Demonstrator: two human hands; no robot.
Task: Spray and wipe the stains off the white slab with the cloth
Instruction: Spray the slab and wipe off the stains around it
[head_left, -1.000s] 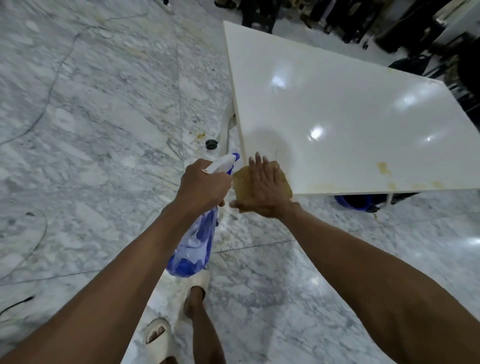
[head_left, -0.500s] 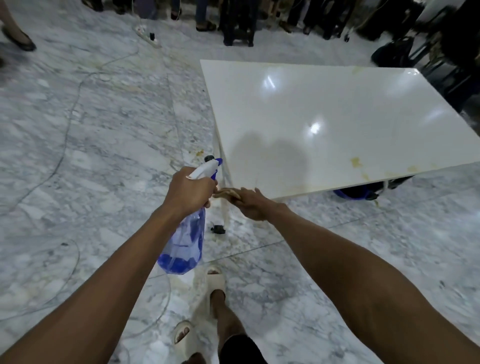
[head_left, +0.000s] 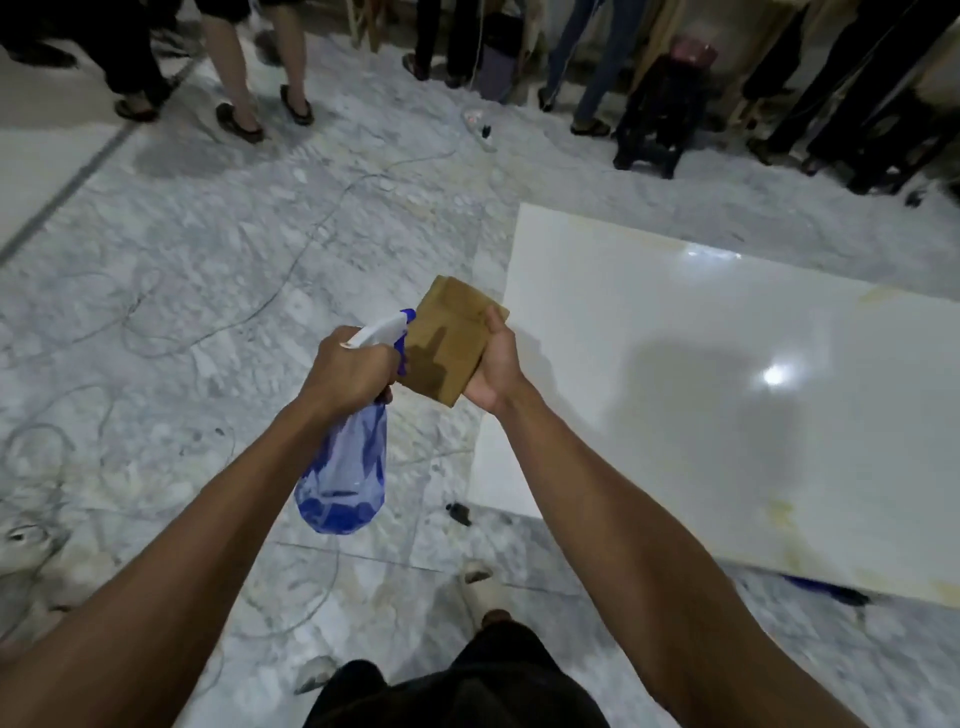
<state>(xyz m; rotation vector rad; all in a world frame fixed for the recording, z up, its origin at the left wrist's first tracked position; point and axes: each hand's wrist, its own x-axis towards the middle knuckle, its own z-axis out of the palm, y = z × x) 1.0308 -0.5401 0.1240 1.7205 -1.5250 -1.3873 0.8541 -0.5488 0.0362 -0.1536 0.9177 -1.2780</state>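
Your left hand (head_left: 349, 375) grips the neck of the blue spray bottle (head_left: 347, 470), fingers curled round the white trigger head, nozzle pointing to 1 o'clock at the cloth; the bottle body hangs down toward 6 o'clock. Just beside it at 3 o'clock, your right hand (head_left: 494, 370) holds the folded brown cloth (head_left: 447, 340) up in the air, thumb pinched over its right edge and the other fingers hidden behind it. Half a second ago that hand and cloth were low at the near corner of the slab; now the cloth is lifted clear and turned face-up toward you, and the view has swung so the white slab (head_left: 727, 395) lies off at 3 o'clock. Yellowish stains (head_left: 782, 514) show near its right near edge and fainter ones along the far edge. Cables trail across the marble floor (head_left: 218, 260) at 9 to 11 o'clock. Standing people's legs (head_left: 249, 62) line the far side at 12 o'clock. No readable label or writing shows on the bottle
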